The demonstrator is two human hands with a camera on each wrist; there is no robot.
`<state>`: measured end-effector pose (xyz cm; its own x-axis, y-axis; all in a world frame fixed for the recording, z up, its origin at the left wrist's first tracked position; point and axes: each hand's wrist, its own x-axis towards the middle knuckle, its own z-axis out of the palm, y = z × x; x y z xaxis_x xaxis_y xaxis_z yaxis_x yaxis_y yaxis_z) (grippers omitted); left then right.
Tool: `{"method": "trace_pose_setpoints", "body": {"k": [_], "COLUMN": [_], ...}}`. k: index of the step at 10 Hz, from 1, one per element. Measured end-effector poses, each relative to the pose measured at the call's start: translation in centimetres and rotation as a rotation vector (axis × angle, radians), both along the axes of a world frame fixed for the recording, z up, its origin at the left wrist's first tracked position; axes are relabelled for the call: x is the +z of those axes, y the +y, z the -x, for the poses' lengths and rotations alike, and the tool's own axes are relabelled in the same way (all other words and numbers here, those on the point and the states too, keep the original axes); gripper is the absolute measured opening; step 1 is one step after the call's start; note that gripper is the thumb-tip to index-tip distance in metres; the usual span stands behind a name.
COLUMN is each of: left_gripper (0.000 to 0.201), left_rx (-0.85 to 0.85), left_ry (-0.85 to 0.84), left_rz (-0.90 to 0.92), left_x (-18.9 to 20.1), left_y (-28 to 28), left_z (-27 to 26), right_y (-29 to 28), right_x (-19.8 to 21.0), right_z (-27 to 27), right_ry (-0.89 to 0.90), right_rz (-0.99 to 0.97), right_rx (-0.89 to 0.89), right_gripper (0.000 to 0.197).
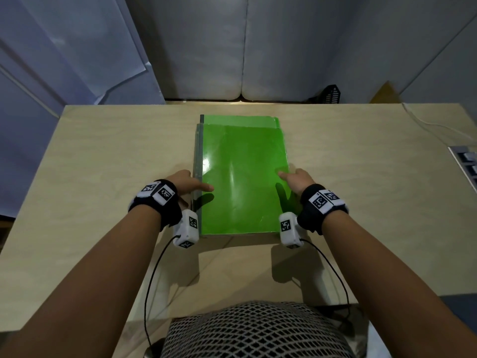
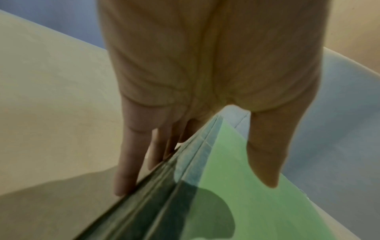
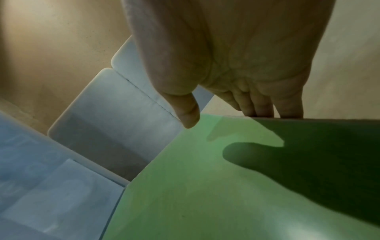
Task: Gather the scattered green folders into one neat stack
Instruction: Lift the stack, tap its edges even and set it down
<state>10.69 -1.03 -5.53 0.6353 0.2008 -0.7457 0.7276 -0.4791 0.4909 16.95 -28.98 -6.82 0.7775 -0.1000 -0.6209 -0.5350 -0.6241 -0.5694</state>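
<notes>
A stack of green folders with grey spines on its left side lies lengthwise at the middle of the table. One lower folder sticks out past the far end. My left hand holds the spine side near the front corner: thumb on the top cover, fingers down along the spines. My right hand holds the opposite edge, its thumb over the green cover and its fingers dropping behind the edge, tips hidden.
The pale wooden table spreads wide on both sides of the stack. A white cable runs across the far right corner, and a grey device pokes in at the right edge. A black mesh basket stands behind the table.
</notes>
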Motion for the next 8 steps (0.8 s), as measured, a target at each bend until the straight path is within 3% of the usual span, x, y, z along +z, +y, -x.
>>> {"method": "trace_pose_setpoints", "body": {"k": [2, 4, 6, 8], "left_gripper": [0.087, 0.082, 0.083, 0.057], "left_rx": [-0.006, 0.001, 0.036, -0.150], "left_ry": [-0.001, 0.001, -0.059, -0.042], "left_rz": [0.007, 0.007, 0.012, -0.115], "left_x": [0.3, 0.2, 0.5, 0.9], "left_y": [-1.3, -1.0, 0.9, 4.2], "left_z": [-0.6, -0.6, 1.0, 4.1], "right_y": [0.7, 0.9, 0.5, -2.0], "right_x": [0.7, 0.9, 2.0, 1.6], "right_z": [0.0, 0.3, 1.6, 4.1], "right_ry": [0.050, 0.042, -0.028, -0.081], "right_rz": [-0.096, -0.041, 0.086, 0.130], "right_rx": [-0.054, -0.024, 0.149, 0.302], "right_gripper": [0.071, 0.072, 0.073, 0.066]}}
